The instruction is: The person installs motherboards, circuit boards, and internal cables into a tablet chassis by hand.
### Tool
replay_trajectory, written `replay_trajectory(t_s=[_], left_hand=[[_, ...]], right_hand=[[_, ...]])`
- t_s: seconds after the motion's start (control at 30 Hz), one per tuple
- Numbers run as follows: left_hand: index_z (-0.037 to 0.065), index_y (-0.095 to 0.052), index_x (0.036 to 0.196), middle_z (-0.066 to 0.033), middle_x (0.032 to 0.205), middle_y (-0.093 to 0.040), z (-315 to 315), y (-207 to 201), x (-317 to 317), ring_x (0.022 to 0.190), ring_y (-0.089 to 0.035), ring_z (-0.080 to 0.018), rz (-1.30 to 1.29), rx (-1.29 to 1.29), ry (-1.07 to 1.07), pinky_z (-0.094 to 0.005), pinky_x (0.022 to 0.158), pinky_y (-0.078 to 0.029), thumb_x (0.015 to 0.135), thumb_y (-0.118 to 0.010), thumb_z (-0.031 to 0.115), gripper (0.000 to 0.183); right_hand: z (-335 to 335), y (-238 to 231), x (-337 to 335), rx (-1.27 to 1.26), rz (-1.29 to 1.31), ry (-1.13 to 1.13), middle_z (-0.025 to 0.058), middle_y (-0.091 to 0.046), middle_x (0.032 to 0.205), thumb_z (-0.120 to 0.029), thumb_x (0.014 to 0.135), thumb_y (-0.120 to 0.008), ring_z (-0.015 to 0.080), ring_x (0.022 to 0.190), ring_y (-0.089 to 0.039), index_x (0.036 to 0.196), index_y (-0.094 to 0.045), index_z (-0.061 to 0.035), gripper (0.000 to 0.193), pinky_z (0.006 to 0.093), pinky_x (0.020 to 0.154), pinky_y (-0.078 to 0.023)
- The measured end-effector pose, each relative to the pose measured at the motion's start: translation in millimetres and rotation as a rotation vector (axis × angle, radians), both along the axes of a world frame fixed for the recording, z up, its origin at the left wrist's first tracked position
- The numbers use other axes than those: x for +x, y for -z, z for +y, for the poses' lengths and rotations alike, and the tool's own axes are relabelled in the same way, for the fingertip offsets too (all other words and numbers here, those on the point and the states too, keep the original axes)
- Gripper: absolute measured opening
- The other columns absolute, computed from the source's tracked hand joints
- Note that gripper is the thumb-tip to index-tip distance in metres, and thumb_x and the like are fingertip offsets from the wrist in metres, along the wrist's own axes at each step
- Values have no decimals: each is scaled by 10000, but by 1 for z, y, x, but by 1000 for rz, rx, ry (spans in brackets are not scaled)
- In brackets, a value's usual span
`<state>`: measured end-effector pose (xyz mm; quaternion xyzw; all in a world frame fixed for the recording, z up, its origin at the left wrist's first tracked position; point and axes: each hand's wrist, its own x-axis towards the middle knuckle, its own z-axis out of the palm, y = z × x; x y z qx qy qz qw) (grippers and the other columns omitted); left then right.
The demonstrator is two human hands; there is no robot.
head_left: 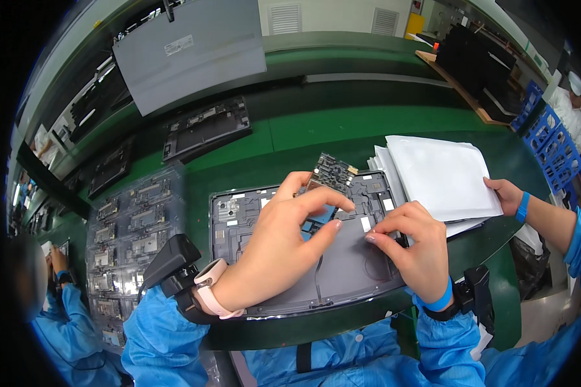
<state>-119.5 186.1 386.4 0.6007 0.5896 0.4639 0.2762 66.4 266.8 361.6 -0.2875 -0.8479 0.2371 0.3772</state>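
Circuit board (332, 173) in left hand (284, 238) — white bags (445, 174) right

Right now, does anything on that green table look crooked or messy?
Yes, a little. The stack of white sheets lies fanned and askew, overlapping the gray tray edge. The small circuit board is tilted up in the left hand, not seated flat. Nothing looks spilled or broken.

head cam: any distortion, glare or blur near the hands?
Head view: strong fisheye, the green bench edges bow and the corners go black; left hand, right hand and circuit board are sharp; the tray stack at left looks smeared; faint sheen on the grey panel.
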Motion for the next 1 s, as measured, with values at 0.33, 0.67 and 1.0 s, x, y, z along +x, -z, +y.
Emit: replay_trajectory(t_s=[0.33, 0.67, 1.0], left_hand=[[98, -683, 892, -127, 1018, -570, -9, -6, 9, 1024, -551, -310, 288, 147, 58, -374, 874, -437, 752, -678, 81, 142], [26, -631, 829, -125, 928, -623, -7, 5, 11, 948, -571, -269, 150, 136, -44, -406, 989, -351, 784, -643, 77, 69], [20, -614, 876, -69, 873, -633, -7, 7, 10, 913, -547, -180, 63, 156, 26, -391, 1031, -275, 834, -605, 66, 63]], right_hand=[[4, -17, -6, -143, -82, -287, 55, -617, 703, -163, 716, -741, 216, 681, -538, 732, -664, -17, 166, 330, 600, -423], [-25, -12, -19, -174, 172, -39, 76, -603, 778, 15, 722, -677, 167, 565, -572, 822, -639, -9, 110, 264, 490, -448], [-30, -10, -24, -48, 263, 46, 33, -537, 705, 27, 703, -662, 59, 535, -459, 785, -621, -9, 98, 225, 429, -347]])
